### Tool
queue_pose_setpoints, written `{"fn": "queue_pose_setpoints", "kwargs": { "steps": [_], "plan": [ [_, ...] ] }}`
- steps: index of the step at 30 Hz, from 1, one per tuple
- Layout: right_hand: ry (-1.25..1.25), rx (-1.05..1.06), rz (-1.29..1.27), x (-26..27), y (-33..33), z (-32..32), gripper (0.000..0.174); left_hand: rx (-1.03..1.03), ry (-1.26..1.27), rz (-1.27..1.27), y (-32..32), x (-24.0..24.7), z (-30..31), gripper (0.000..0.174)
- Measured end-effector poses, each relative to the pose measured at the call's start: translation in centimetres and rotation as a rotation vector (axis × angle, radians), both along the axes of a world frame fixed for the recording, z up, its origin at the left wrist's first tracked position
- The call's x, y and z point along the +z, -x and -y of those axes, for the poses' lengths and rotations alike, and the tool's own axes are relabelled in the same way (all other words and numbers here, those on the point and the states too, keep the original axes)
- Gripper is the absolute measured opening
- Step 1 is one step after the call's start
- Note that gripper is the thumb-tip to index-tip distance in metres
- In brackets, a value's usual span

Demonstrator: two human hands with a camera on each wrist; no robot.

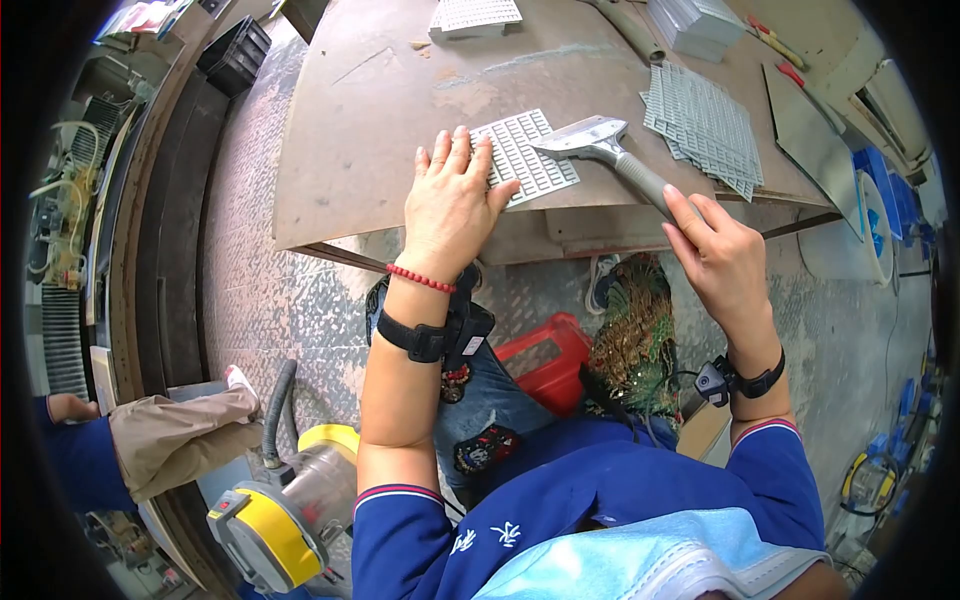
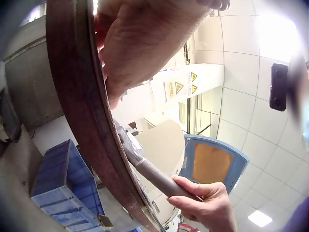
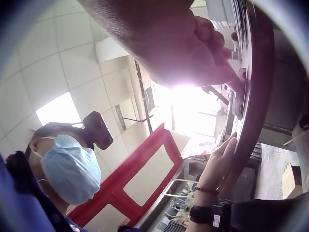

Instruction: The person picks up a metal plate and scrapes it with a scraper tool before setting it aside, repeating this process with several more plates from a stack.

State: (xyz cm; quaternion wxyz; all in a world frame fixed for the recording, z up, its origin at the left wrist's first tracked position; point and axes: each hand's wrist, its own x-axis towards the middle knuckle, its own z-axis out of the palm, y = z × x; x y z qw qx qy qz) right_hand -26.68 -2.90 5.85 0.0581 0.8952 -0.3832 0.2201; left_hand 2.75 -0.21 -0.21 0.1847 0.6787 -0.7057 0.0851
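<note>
On the table (image 1: 360, 140) near its front edge lies a thin light-grey sheet (image 1: 528, 128) with rows of small slots. My left hand (image 1: 450, 195) presses flat on the sheet's left side, fingers straight and thumb spread. My right hand (image 1: 722, 255) grips the grey handle of a scraper (image 1: 640, 178), its index finger lying along the handle. The scraper's wide metal head overlaps the right part of the sheet in the head view. In the left wrist view the scraper (image 2: 161, 180) slants from the table edge to the right hand (image 2: 207, 200).
A fanned stack of slotted sheets (image 1: 705, 125) lies right of the scraper. Farther back are a pile of pale pieces (image 1: 695, 25), another sheet stack (image 1: 478, 14) and red-handled tools (image 1: 790, 72). A yellow-grey vacuum (image 1: 275, 535) and another person's leg (image 1: 185, 430) are at lower left.
</note>
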Motion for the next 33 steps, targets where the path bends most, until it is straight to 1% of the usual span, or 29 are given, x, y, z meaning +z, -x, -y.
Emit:
{"fn": "queue_pose_setpoints", "kwargs": {
  "steps": [8, 14, 17, 21, 23, 27, 30, 33],
  "plan": [
    [0.060, 0.018, 0.006, -0.7, -1.7, 2.2, 0.034, -0.005, 0.005, -0.008, -0.1, -0.1, 0.0, 0.059],
    [0.056, 0.009, 0.006, -1.0, -3.0, 3.7, 0.033, 0.008, -0.011, -0.001, 0.0, -0.1, 0.0, 0.059],
    [0.052, 0.038, 0.101, -0.8, -2.5, 4.3, 0.033, 0.008, -0.009, -0.006, 0.1, -0.1, 0.0, 0.058],
    [0.000, 0.085, 0.232, 0.5, 0.5, 1.9, 0.035, 0.025, 0.075, -0.068, -0.6, -0.6, 0.0, 0.057],
    [-0.054, 0.108, 0.265, 1.2, 2.4, 0.0, 0.037, 0.072, 0.079, -0.038, -0.8, -0.2, -0.3, 0.053],
    [-0.067, 0.132, 0.191, 1.5, 4.0, -2.5, 0.039, 0.128, -0.017, 0.040, -1.1, 0.2, -0.7, 0.048],
    [-0.040, 0.147, 0.077, 0.9, 3.7, -3.1, 0.041, 0.130, -0.038, 0.070, -1.0, -0.1, -0.6, 0.048],
    [-0.008, 0.143, 0.063, 0.4, 3.4, -3.0, 0.042, 0.136, -0.041, 0.094, -1.1, -0.3, -0.6, 0.048]
  ]
}}
